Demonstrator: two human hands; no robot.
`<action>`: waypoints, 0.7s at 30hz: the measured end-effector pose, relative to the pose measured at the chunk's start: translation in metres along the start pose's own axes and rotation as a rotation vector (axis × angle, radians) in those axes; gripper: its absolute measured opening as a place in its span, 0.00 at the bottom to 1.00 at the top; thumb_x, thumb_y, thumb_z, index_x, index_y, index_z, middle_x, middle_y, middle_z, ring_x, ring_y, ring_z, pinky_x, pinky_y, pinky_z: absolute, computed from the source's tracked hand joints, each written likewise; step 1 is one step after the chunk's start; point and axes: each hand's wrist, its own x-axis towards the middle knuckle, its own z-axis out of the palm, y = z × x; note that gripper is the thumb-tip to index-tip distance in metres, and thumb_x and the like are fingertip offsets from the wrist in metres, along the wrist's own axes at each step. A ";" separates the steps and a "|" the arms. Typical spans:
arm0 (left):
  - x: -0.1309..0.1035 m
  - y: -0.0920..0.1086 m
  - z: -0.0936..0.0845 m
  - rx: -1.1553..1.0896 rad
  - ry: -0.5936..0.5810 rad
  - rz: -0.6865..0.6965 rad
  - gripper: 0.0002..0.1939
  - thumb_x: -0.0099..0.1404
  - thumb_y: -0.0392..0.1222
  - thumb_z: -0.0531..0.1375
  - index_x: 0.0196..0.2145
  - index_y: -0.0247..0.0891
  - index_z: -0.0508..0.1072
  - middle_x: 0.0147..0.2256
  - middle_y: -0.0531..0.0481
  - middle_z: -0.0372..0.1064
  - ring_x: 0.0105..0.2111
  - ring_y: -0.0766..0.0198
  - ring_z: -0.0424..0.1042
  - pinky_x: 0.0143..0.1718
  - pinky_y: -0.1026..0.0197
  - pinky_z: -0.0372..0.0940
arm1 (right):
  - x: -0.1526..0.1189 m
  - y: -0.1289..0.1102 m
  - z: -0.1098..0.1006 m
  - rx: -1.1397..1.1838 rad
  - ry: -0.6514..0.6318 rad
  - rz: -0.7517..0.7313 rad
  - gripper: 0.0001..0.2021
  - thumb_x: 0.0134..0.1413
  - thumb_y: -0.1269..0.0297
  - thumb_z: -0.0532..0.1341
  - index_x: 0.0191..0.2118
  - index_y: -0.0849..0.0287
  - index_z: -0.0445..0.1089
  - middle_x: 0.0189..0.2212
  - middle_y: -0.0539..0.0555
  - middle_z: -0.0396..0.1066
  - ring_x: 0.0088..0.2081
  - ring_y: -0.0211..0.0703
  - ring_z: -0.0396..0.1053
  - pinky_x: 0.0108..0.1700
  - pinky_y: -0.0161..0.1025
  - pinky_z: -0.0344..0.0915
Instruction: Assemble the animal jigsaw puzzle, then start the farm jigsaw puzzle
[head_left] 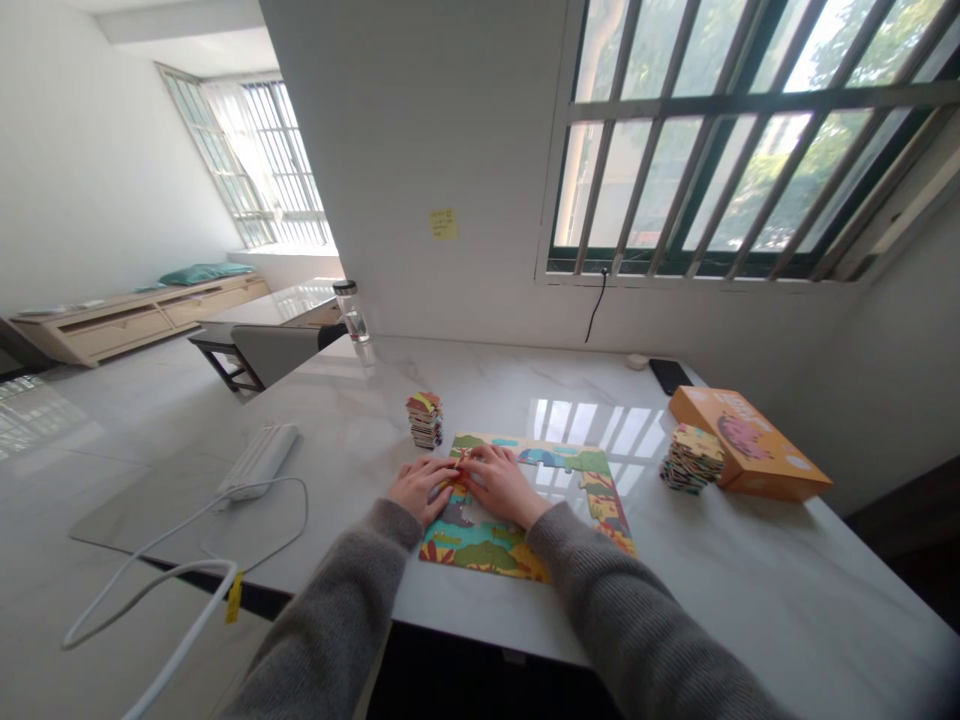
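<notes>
A partly assembled, colourful jigsaw puzzle (487, 555) lies flat on the marble-look table, its border joined and bare table showing inside. My left hand (424, 488) rests at its left edge, fingers bent together and touching the puzzle. Beside it, my right hand (500, 484) lies over the upper left part, fingertips close to those of the left. Whatever is beneath the fingertips is too small and covered to make out. One stack of puzzle pieces (426, 420) stands just behind my left hand; another stack (691, 460) is at the right.
An orange box (750, 445) lies at the right, with a black phone (670, 376) and small white object (637, 361) behind. A white power strip (261, 462) with looping cables sits left. A glass bottle (352, 312) stands at the far left corner. The table's front edge (487, 640) is near my forearms.
</notes>
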 end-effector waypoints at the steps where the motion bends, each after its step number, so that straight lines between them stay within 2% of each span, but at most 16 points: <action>1: 0.000 0.001 0.000 0.006 0.000 -0.002 0.16 0.67 0.41 0.56 0.50 0.44 0.76 0.56 0.50 0.71 0.53 0.55 0.66 0.54 0.51 0.61 | -0.001 0.000 -0.001 0.001 0.002 -0.001 0.13 0.65 0.62 0.59 0.54 0.50 0.71 0.52 0.56 0.68 0.53 0.50 0.61 0.58 0.50 0.56; 9: -0.002 0.003 0.001 0.056 -0.026 0.095 0.19 0.68 0.43 0.55 0.55 0.46 0.73 0.58 0.50 0.68 0.54 0.53 0.65 0.54 0.50 0.61 | -0.004 -0.001 -0.006 0.052 -0.005 -0.033 0.12 0.62 0.66 0.61 0.51 0.54 0.71 0.50 0.56 0.69 0.52 0.50 0.62 0.58 0.51 0.59; 17: -0.002 0.009 0.002 0.086 -0.036 0.058 0.16 0.66 0.44 0.57 0.51 0.45 0.73 0.56 0.48 0.69 0.54 0.51 0.64 0.53 0.47 0.61 | -0.004 -0.002 -0.006 0.070 -0.001 -0.045 0.09 0.63 0.66 0.60 0.48 0.54 0.71 0.50 0.56 0.69 0.52 0.49 0.62 0.58 0.51 0.59; 21: 0.001 0.010 0.004 0.090 -0.041 0.051 0.20 0.66 0.44 0.57 0.55 0.44 0.70 0.62 0.48 0.62 0.59 0.51 0.61 0.57 0.47 0.60 | -0.004 -0.002 -0.005 0.063 -0.011 -0.034 0.11 0.61 0.67 0.61 0.49 0.55 0.70 0.50 0.57 0.69 0.52 0.50 0.62 0.58 0.51 0.59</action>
